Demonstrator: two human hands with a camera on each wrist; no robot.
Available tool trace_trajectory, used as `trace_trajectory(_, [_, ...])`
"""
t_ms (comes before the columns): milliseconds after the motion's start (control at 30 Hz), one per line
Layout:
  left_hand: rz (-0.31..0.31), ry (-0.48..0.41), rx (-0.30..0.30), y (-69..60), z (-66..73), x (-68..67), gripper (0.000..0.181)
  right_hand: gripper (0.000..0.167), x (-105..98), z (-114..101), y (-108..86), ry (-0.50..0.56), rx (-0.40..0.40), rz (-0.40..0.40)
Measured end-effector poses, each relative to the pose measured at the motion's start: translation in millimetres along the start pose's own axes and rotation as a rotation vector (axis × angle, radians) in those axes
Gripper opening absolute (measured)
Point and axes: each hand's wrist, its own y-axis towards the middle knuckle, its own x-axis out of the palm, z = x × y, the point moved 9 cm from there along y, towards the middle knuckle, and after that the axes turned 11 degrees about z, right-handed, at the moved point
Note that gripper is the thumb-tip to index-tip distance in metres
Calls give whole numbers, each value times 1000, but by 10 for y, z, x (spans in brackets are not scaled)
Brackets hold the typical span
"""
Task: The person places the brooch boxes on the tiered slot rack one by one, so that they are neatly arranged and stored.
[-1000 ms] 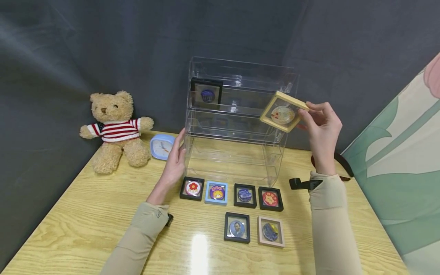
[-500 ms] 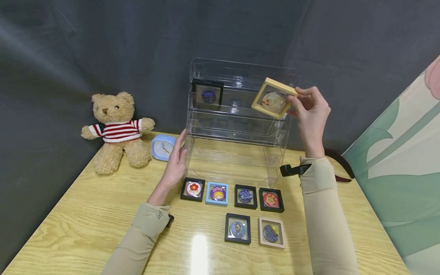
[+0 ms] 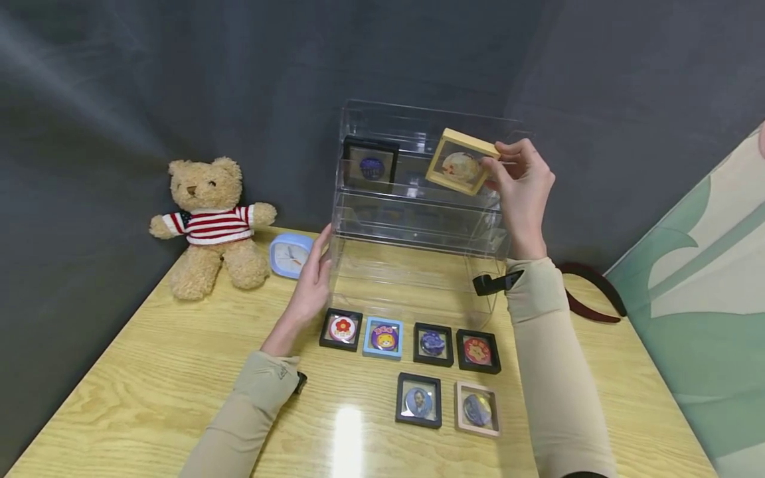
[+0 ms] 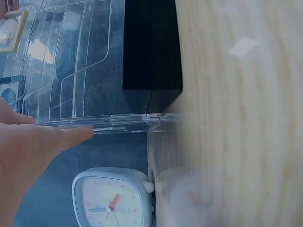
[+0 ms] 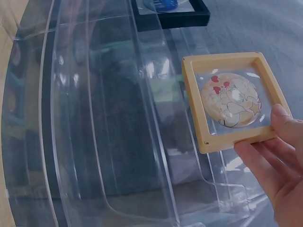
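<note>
Between thumb and fingers, my right hand point(image 3: 522, 192) pinches a yellow display frame point(image 3: 439, 174) by its right side. Inside that frame is a round badge point(image 5: 232, 100) with a pale cartoon figure and red hearts. The frame is tilted, in front of the upper tiers of a clear acrylic display rack point(image 3: 412, 242). My left hand point(image 3: 311, 282) rests with extended fingers along the rack's left side wall. At the left of an upper tier stands a black display frame point(image 3: 396, 166) with a dark blue badge point(image 3: 372, 168).
Before the rack lie several framed badges, including a blue frame point(image 3: 383, 356) and a pink frame point(image 3: 478, 431). A teddy bear point(image 3: 215, 226) and a light-blue alarm clock point(image 3: 290, 255) are at the left. A dark red curved band point(image 3: 597, 292) lies at the right.
My right hand has carried the yellow frame left and upward, across the front of the rack's upper tiers. My left hand stays against the rack's side. The head view has shifted slightly.
</note>
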Motion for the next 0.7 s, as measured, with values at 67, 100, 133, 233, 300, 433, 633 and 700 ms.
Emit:
trace_trajectory(67, [-1,-4,10,3,-2,-2,67,23,41,16,-5,-6,-2,-1])
trace_trajectory(100, [-1,-4,16,6,-1,-2,67,23,60,20,-9,-4,0,-3])
trace_trajectory(133, [0,-5,22,7,-1,-3,68,23,77,26,-11,-4,4,-5])
trace_trajectory(233, [6,-1,31,12,-12,-10,69,22,116,36,-9,1,20,-9])
trace_trajectory(300, [6,-1,35,13,-12,-7,69,22,140,35,-4,0,19,-14])
trace_trajectory(433, [2,-7,26,8,1,-3,68,22,218,36,-3,-23,-3,-38])
trace_trajectory(633, [2,-15,3,11,-11,0,66,26,338,62,-47,-76,-34,-76])
trace_trajectory(700, [3,-16,1,15,-16,1,66,27,364,77,-65,-88,-38,-86])
